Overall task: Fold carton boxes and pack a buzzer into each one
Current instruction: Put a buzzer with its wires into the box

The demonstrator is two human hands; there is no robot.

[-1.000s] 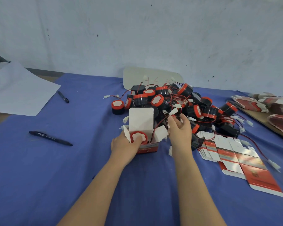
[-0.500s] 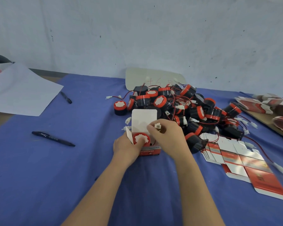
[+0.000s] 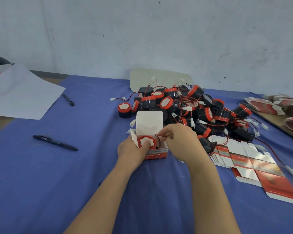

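Note:
A small red and white carton box [image 3: 156, 153] stands on the blue cloth with its white lid flap [image 3: 149, 122] raised. A red-capped black buzzer [image 3: 146, 141] sits inside it. My left hand [image 3: 131, 151] grips the box's left side, thumb pressing on the buzzer's cap. My right hand [image 3: 181, 141] pinches the buzzer's red wire [image 3: 160, 136] just above the box opening. Behind them lies a pile of buzzers [image 3: 193, 108] with tangled red wires and white connectors.
Flat unfolded cartons [image 3: 254, 168] are fanned out to the right of the box, and more stacks [image 3: 277, 107] lie at the far right. Two black pens [image 3: 55, 143] [image 3: 68, 99] and a white paper sheet [image 3: 19, 95] lie to the left. A pale board [image 3: 159, 79] leans on the wall.
My right hand came back from the buzzer pile to the box, bringing the wire end over the opening. My left hand stayed on the box.

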